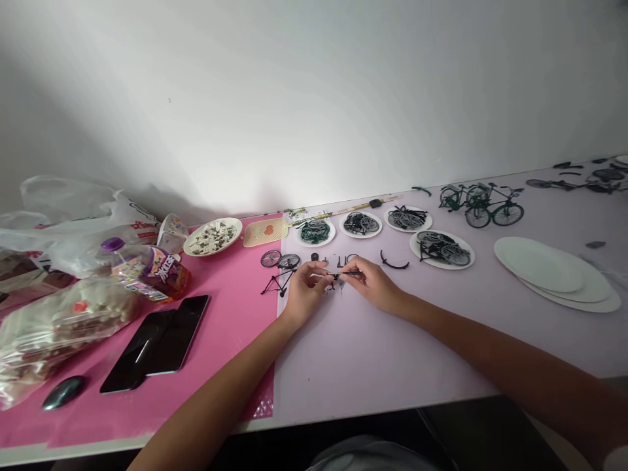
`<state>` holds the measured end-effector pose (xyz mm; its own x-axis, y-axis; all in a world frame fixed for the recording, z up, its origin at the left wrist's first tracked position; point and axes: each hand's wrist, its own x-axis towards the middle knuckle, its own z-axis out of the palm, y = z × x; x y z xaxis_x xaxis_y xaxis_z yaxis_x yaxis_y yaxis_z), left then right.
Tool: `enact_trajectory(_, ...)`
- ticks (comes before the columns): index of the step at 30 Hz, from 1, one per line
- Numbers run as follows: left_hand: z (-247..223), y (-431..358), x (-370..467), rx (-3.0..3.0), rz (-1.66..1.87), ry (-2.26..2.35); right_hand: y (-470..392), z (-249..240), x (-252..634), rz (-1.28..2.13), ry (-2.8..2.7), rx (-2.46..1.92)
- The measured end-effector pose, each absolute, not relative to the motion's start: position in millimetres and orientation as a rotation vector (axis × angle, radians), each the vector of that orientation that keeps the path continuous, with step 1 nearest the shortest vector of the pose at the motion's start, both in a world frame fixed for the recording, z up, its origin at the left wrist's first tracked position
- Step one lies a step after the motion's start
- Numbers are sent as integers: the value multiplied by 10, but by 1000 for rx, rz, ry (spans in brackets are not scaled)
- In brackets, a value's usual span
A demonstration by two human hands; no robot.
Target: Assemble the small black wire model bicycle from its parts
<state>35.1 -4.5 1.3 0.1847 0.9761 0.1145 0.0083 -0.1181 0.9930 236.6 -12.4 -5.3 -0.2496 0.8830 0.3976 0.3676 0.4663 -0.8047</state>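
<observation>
My left hand [310,288] and my right hand [370,282] meet over the middle of the table. A small, thin dark part [338,273] is pinched between the fingertips of both hands; its exact shape is too small to tell. Just left of my left hand lie a black bicycle frame [273,284] and two black wheels [279,259]. Small black pieces [347,261] lie behind and under my fingers. A curved black part [394,261] rests to the right of my right hand.
Plates of bicycle parts [360,224] stand along the back, near assembled toy bicycles [495,210]. Stacked white plates [544,265] lie at the right. At the left are a plate of small pieces [212,237], a bottle [147,269], plastic bags [63,320] and two phones [157,347].
</observation>
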Motion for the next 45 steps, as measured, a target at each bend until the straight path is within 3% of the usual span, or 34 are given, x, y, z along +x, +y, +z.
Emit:
enact_trajectory(13,-8,-70,350,1427,1124,981,-108,-25,2386,653,-1863,-1137)
enact_trajectory(24,-14,-75,349,1471,1110,959,-173,24,2394,861,-1895,-1040)
enact_trajectory(32,-24,-61,350,1508,1107,1005,-142,-3,2362,653,-1985,-1046)
enact_trajectory(45,-23,-55,365,1451,1224,1096,-206,-21,2355,644,-2014,-951)
